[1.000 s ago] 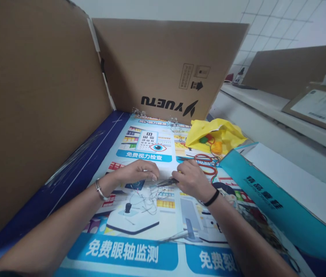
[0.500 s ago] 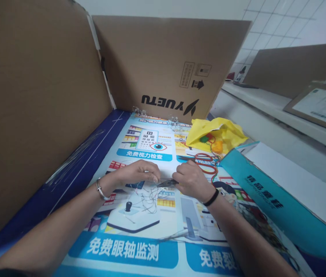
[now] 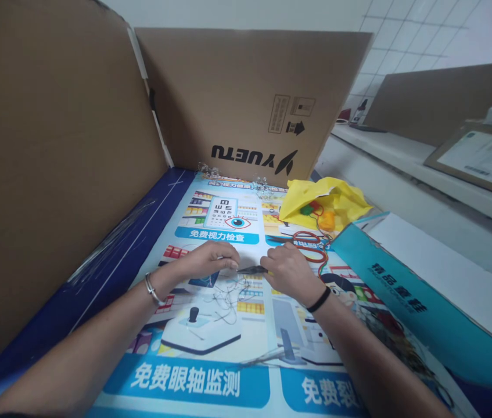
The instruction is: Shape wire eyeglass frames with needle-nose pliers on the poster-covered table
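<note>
My left hand is closed in a pinch, with its thumb and fingertips on a piece of thin wire, most of it hidden by the fingers. My right hand grips a pair of pliers, a bit of yellow handle showing by the fist. The dark jaws point left and reach the left fingertips. Whether they are clamped on the wire is too small to tell. Loose, curled thin wires lie on the printed sheet below both hands. Red-handled scissors rest just beyond my right hand.
A yellow bag with coloured thread stands behind the scissors. To its right is a teal box. Straight wires lie at left, and small wire shapes sit near the back cardboard. More wires lie in front.
The pliers have turned slightly, their jaws now more level, and some yellow handle has come into sight. My left hand stays nearly in place. The whole view has shifted a little.
</note>
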Action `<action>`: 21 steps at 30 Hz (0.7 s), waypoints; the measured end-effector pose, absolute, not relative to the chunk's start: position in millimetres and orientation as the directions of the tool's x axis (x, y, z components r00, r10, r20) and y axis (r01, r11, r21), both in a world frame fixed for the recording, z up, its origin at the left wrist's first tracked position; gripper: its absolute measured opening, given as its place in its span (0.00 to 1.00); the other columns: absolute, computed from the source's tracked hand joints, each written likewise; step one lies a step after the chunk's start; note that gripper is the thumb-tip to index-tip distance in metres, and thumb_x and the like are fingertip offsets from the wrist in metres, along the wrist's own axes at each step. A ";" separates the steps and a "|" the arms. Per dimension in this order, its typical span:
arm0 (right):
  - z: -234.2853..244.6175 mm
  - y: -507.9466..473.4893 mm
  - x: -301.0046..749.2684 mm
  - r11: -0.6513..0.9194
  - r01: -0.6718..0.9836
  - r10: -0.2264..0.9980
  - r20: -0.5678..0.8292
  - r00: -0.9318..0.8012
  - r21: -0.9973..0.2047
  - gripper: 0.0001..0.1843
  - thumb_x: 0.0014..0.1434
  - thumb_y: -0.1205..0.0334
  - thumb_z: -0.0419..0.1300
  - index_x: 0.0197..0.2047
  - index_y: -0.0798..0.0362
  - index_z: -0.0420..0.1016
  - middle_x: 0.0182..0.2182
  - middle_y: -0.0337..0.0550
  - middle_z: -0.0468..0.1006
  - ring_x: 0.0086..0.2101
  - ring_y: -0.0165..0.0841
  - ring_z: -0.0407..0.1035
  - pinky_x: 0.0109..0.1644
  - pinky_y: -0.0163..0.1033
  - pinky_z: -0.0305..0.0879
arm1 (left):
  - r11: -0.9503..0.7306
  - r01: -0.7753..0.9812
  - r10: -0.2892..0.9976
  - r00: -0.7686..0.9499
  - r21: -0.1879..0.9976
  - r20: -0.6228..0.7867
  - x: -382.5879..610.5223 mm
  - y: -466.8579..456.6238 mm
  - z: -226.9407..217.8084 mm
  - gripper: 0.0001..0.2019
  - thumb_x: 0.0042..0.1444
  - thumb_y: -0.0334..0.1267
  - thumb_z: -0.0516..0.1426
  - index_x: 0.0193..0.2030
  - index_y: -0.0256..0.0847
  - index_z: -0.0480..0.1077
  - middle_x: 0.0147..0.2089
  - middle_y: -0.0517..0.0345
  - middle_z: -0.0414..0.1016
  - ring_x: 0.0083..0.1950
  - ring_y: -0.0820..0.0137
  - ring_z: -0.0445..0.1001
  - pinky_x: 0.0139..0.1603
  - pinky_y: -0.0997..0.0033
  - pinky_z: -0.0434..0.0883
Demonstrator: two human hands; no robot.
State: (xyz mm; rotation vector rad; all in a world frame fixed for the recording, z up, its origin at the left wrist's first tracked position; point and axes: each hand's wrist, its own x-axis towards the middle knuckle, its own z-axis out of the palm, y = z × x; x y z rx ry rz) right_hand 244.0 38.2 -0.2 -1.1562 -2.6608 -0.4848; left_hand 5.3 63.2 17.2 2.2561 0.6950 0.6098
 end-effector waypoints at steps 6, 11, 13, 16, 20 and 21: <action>0.3 37.9 241.9 0.599 0.772 0.720 0.277 -0.636 0.215 0.02 0.52 0.64 0.57 0.29 0.52 0.70 0.27 0.41 0.71 0.32 0.33 0.62 0.37 0.41 0.45 | -0.633 0.339 0.649 0.722 0.696 0.239 7.0 62.9 18.0 0.08 0.58 0.36 0.52 0.31 0.38 0.71 0.33 0.58 0.73 0.36 0.73 0.70 0.41 0.73 0.65; -2.1 38.5 240.9 0.574 0.789 0.731 0.297 -0.615 0.221 0.04 0.53 0.63 0.57 0.30 0.53 0.71 0.28 0.42 0.71 0.32 0.33 0.62 0.37 0.41 0.45 | -0.619 0.368 0.685 0.686 0.694 0.247 8.1 63.6 16.9 0.09 0.59 0.36 0.52 0.31 0.38 0.70 0.32 0.58 0.73 0.36 0.72 0.70 0.40 0.73 0.65; -3.0 38.7 240.9 0.573 0.789 0.727 0.306 -0.615 0.222 0.04 0.53 0.63 0.57 0.30 0.53 0.71 0.28 0.42 0.71 0.33 0.34 0.62 0.38 0.41 0.45 | -0.612 0.358 0.686 0.684 0.705 0.248 7.7 64.5 15.7 0.09 0.59 0.36 0.51 0.31 0.38 0.70 0.32 0.58 0.73 0.36 0.72 0.70 0.40 0.73 0.65; -3.8 38.8 240.5 0.574 0.791 0.727 0.312 -0.612 0.213 0.05 0.53 0.61 0.57 0.30 0.53 0.71 0.28 0.42 0.71 0.32 0.33 0.62 0.38 0.41 0.45 | -0.611 0.341 0.680 0.688 0.714 0.253 7.0 65.7 14.1 0.09 0.58 0.36 0.52 0.31 0.39 0.71 0.32 0.58 0.73 0.36 0.72 0.70 0.41 0.72 0.65; -4.0 38.8 239.9 0.588 0.787 0.726 0.306 -0.616 0.186 0.06 0.54 0.61 0.57 0.31 0.53 0.71 0.28 0.42 0.71 0.32 0.33 0.61 0.38 0.40 0.44 | -0.617 0.310 0.661 0.703 0.723 0.263 6.6 66.1 13.1 0.08 0.58 0.36 0.52 0.31 0.39 0.72 0.32 0.57 0.73 0.37 0.72 0.70 0.42 0.72 0.65; -3.8 38.8 239.9 0.592 0.785 0.727 0.301 -0.617 0.182 0.06 0.54 0.61 0.57 0.31 0.53 0.72 0.28 0.42 0.71 0.33 0.33 0.62 0.38 0.40 0.44 | -0.618 0.304 0.657 0.707 0.725 0.263 6.6 66.1 12.8 0.08 0.58 0.35 0.53 0.31 0.39 0.72 0.32 0.57 0.73 0.37 0.72 0.70 0.42 0.72 0.65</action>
